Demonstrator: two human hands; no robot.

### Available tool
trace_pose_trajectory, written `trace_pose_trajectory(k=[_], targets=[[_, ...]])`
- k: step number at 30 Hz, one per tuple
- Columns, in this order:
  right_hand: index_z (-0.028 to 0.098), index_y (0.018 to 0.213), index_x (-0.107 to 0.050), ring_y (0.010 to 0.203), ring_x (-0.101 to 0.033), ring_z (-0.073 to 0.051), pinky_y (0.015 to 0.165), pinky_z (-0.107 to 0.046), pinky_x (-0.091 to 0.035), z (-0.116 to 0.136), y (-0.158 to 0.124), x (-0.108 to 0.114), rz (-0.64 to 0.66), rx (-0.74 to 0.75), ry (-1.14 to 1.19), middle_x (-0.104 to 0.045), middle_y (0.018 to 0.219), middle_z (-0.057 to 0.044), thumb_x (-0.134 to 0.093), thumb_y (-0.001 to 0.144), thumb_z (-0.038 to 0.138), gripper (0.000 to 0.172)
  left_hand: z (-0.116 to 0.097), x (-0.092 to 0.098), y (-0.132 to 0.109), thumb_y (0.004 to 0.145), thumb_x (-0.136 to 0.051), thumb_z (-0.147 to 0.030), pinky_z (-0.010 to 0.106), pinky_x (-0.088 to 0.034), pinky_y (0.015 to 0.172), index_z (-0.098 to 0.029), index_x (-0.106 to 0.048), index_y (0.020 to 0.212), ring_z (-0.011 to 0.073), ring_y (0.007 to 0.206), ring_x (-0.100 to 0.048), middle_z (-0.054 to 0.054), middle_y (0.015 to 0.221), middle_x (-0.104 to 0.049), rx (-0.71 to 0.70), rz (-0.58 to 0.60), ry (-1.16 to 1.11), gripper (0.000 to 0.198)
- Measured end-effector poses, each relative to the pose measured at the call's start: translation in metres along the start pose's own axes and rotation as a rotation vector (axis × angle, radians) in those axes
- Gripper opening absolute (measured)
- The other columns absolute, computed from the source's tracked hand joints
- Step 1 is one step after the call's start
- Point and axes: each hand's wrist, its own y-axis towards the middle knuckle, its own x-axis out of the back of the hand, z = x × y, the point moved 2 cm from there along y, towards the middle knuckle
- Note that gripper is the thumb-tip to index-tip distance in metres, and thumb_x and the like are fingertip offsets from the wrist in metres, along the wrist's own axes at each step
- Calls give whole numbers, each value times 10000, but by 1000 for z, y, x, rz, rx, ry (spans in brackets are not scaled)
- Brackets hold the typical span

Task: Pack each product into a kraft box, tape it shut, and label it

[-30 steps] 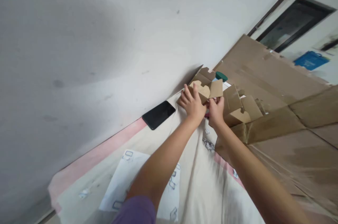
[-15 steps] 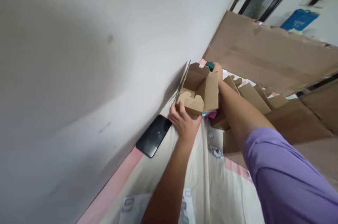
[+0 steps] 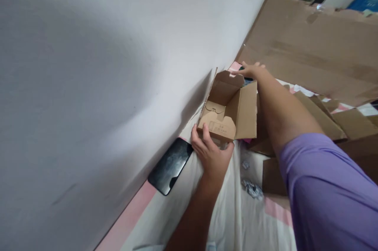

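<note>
A small cardboard box (image 3: 217,105) stands against the wall with its top flaps raised and no contents visible inside. My left hand (image 3: 211,152) grips its near side, the fingertips over the edge by the printed flap and the thumb at the right corner. Past the far end, my right hand (image 3: 253,70) is stretched out with its fingers apart, beside the far flap. A dark object (image 3: 248,80) lies partly hidden under that hand, too covered to name. A black phone (image 3: 170,166) lies by the wall, left of my left hand.
A white wall (image 3: 118,85) closes off the left side. Several opened cardboard boxes (image 3: 354,125) lie to the right, before a large upright cardboard sheet (image 3: 319,46). Crumpled scraps (image 3: 252,190) rest on the cream cloth (image 3: 227,211).
My right hand has spread its fingers above the far end of the box. My left hand stays on the near side. The view has shifted, so the phone and box appear lower.
</note>
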Motion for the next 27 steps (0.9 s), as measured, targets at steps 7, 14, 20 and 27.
trace_pose_trajectory(k=[7,14,20,27], targets=[[304,1673,-209,1606,52,-529,1118,-838,-191,7,-12,-17,95,-176,72,42,1765,-238,-603,859,773,1018,4,-4,0,727,-816,-323,616,-434,1142,-124,-331,1531,452,1436,-418,292,1514,-354,-39,-3,32,959],[355,1687,-104,1578,-29,-607,1154,-814,-223,-1,3,-17,171,-130,149,57,1770,-212,-733,714,799,1241,7,-7,1,720,-833,-378,620,-435,1135,-130,-363,1513,461,1431,-422,292,1523,-360,-65,-1,52,954],[305,1615,-343,1552,-128,-619,1100,-838,-245,-2,13,-19,89,-103,214,-97,1733,-277,-728,729,784,1077,8,-9,2,723,-825,-424,623,-436,1131,-144,-369,1524,461,1433,-437,301,1535,-365,-56,3,59,964],[292,1420,-545,1485,-271,-599,1053,-794,-322,-14,17,-28,-49,-156,252,-212,1687,-259,-795,710,715,864,7,-8,1,710,-841,-389,627,-423,1147,-139,-382,1514,460,1454,-412,305,1548,-355,-38,20,66,959]])
